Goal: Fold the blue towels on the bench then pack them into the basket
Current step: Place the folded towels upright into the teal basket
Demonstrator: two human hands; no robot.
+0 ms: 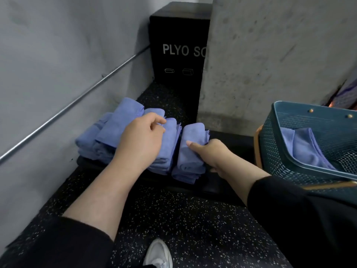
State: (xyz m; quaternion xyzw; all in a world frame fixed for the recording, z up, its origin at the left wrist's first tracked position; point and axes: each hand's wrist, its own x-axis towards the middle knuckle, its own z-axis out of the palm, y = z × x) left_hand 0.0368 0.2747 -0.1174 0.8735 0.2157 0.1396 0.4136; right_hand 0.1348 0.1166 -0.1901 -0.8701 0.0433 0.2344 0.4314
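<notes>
Packing stage. The black bench (222,182) runs across the view from the wall to the teal basket (309,151), which stands at its right end and already holds one blue towel (305,147). Folded towels lie on the bench in three groups: a far-left pile (108,136) against the wall, a middle stack (170,151), and a right stack (190,157) nearest the basket, the two stacks just beside each other. The left hand (143,140) rests on the middle stack, its fingers curled over the far edge; whether they pinch cloth cannot be told. The right hand (210,153) grips the right stack from its basket side, thumb on top and fingers hidden below. Folding appears finished; the step in hand is lifting a stack. The next move calls for a firm squeeze to keep the layers together while carrying the stack rightward and lowering it flat over the basket rim.
</notes>
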